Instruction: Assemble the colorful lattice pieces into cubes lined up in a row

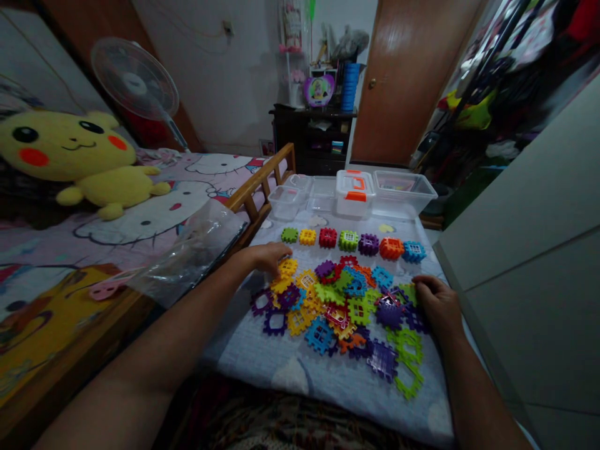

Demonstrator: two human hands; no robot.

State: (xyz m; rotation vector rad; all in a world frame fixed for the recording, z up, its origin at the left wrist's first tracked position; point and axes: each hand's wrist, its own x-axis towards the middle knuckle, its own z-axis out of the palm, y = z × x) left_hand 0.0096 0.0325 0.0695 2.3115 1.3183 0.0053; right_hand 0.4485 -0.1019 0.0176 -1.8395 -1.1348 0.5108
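Observation:
My left hand (270,257) is at the left edge of a pile of coloured plastic building tiles with toothed edges. Its fingers are apart, and beside its thumb lies a yellow tile (287,269). On the far right of the pile, my right hand (438,303) has its fingers curled, with the fingertips at a green tile (409,292). Purple tiles (391,314), a blue window tile (319,334) and lime green frames (409,380) lie loose between and in front of my hands. Behind them is a row of small assembled cubes, including a red one (328,237).
Clear plastic boxes (403,194) and a lidded box with orange clips (355,194) stand at the table's back. A wooden bed rail (253,194) and a plastic bag (187,250) are on the left. A pale cabinet (525,250) borders the right side.

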